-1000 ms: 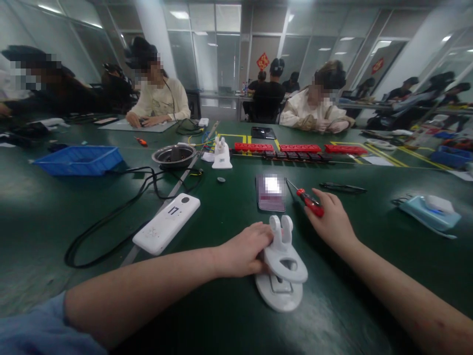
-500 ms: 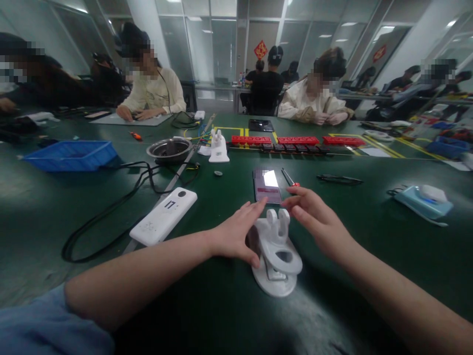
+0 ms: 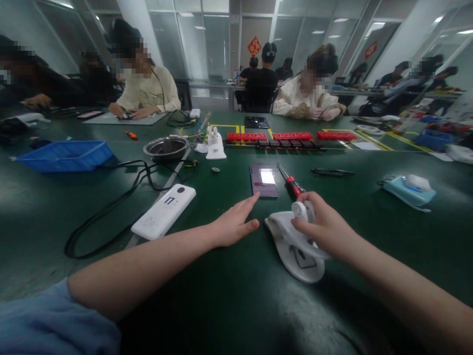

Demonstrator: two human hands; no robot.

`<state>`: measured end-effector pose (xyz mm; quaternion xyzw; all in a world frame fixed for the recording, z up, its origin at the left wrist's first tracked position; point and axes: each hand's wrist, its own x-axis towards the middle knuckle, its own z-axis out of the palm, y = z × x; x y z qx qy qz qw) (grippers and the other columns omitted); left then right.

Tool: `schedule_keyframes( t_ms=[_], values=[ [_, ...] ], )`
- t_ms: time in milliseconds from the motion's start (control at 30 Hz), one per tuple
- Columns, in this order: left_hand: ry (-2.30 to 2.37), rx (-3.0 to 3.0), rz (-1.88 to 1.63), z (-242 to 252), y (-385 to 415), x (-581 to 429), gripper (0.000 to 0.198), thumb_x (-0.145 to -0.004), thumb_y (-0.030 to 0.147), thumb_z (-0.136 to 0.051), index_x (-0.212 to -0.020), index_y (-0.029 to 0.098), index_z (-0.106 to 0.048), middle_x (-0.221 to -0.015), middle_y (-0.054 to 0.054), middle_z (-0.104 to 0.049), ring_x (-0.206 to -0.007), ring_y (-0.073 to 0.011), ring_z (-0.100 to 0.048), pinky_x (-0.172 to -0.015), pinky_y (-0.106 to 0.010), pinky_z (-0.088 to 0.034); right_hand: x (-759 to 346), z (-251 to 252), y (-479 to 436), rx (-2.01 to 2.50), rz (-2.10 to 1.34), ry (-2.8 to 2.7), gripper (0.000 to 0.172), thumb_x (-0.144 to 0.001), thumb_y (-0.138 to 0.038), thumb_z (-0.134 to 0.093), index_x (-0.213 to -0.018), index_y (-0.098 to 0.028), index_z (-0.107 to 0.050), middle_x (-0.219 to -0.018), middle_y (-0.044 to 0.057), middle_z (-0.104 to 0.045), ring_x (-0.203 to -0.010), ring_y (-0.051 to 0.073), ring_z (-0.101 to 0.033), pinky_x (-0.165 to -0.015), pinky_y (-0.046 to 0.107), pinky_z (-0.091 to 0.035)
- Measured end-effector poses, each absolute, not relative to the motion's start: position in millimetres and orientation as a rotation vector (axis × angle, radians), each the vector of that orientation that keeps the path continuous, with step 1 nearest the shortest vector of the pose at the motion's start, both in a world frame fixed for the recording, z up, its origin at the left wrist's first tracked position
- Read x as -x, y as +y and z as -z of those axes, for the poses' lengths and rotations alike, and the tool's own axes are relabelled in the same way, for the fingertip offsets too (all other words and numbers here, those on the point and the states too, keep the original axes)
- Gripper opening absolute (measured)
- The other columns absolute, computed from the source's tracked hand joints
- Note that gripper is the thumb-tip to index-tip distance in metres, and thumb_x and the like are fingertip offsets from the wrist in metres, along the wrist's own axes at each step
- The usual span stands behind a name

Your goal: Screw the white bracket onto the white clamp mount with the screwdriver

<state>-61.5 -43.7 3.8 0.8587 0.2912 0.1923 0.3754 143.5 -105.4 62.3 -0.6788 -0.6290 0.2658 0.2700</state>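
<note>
My right hand [image 3: 327, 222] is closed around the upper prongs of a white plastic stand [image 3: 290, 239] with a rounded base. The stand is tilted and turned to the right; its ear-like prongs are partly covered by my fingers. My left hand [image 3: 234, 224] hovers flat to the left of the stand, fingers stretched out, holding nothing. Just beyond my left fingertips lies a phone [image 3: 264, 187] with a lit screen. A screwdriver [image 3: 295, 187] with a red handle rests right of the phone, its handle end close to my right fingers.
At left are a white power bank-like device [image 3: 164, 212], black cable [image 3: 79, 224], a blue tray [image 3: 66, 155] and a metal bowl [image 3: 166, 144]. A similar white stand [image 3: 215, 145] is farther back. Tweezers [image 3: 332, 172] and a light-blue box [image 3: 408, 191] lie right. Co-workers sit across the table.
My right hand has taken hold of the white stand, which has shifted right and turned. My left hand now lies apart from it, its fingers flatter.
</note>
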Motion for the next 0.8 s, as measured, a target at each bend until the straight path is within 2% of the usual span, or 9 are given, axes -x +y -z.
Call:
schedule_keyframes(
  t_ms=[133,333,533,700,800],
  values=[
    [0.798,-2.225,-0.399,-6.8,-44.3,61.0,0.075,-0.078,0.064,-0.025,-0.137,0.018,-0.012,-0.142,-0.01,-0.019,-0.13,-0.0256,-0.018,-0.105,-0.041,-0.013,-196.8,-65.2,-105.0,2.108,-0.563,-1.503,0.032,-0.057,-0.026,-0.059,-0.087,-0.022,-0.046,-0.061,0.0,-0.054,-0.048,0.016,-0.051,-0.04,0.026,-0.037],
    [0.842,-2.389,-0.224,-10.0,-44.9,57.0,0.071,-0.08,0.059,-0.03,-0.136,0.019,-0.014,-0.142,-0.01,-0.021,-0.13,-0.0242,-0.017,-0.105,-0.041,-0.01,-274.1,-68.1,-97.0,2.326,-0.3,-1.307,0.031,-0.06,-0.021,-0.062,-0.088,-0.019,-0.049,-0.065,0.005,-0.055,-0.046,0.015,-0.048,-0.045,0.029,-0.036],
    [0.873,-2.439,-0.177,-10.3,-44.4,55.3,0.066,-0.082,0.057,-0.029,-0.136,0.02,-0.016,-0.142,-0.009,-0.022,-0.13,-0.0225,-0.019,-0.105,-0.04,-0.013,-316.1,-70.3,-88.4,2.221,-0.505,-1.359,0.025,-0.071,-0.019,-0.053,-0.095,-0.018,-0.046,-0.079,0.009,-0.064,-0.053,0.013,-0.052,-0.05,0.028,-0.036],
    [0.872,-2.456,-0.161,-11.5,-44.6,54.0,0.066,-0.082,0.056,-0.03,-0.136,0.02,-0.017,-0.142,-0.008,-0.023,-0.13,-0.0219,-0.019,-0.105,-0.04,-0.013,-320.6,-71.1,-86.7,2.234,-0.407,-1.339,0.028,-0.066,-0.016,-0.061,-0.09,-0.017,-0.047,-0.075,0.008,-0.064,-0.064,0.016,-0.054,-0.06,0.03,-0.036],
    [0.874,-2.451,-0.166,-11.6,-44.5,52.8,0.067,-0.082,0.056,-0.031,-0.135,0.019,-0.019,-0.141,-0.009,-0.024,-0.13,-0.0229,-0.019,-0.106,-0.04,-0.012,-315.5,-71.4,-88.0,2.206,-0.365,-1.274,0.031,-0.071,-0.019,-0.057,-0.1,-0.016,-0.045,-0.078,0.01,-0.063,-0.067,0.017,-0.056,-0.059,0.03,-0.038]
  ],
)
